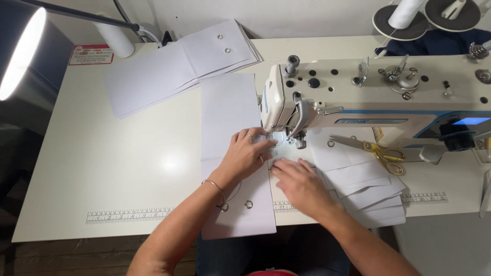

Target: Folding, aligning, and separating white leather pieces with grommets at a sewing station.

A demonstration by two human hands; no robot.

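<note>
I press my left hand [247, 152] and right hand [299, 183], fingers spread flat, on the long white fabric panel with metal eyelets [230, 153], keeping it smooth on the counter [128, 168] under the cream sewing machine [368, 97] needle.

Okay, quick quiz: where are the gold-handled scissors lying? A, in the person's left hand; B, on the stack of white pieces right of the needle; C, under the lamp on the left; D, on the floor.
B: the gold-handled scissors lie on the stack of white pieces under the sewing machine arm, right of the needle; neither hand holds them.
</note>
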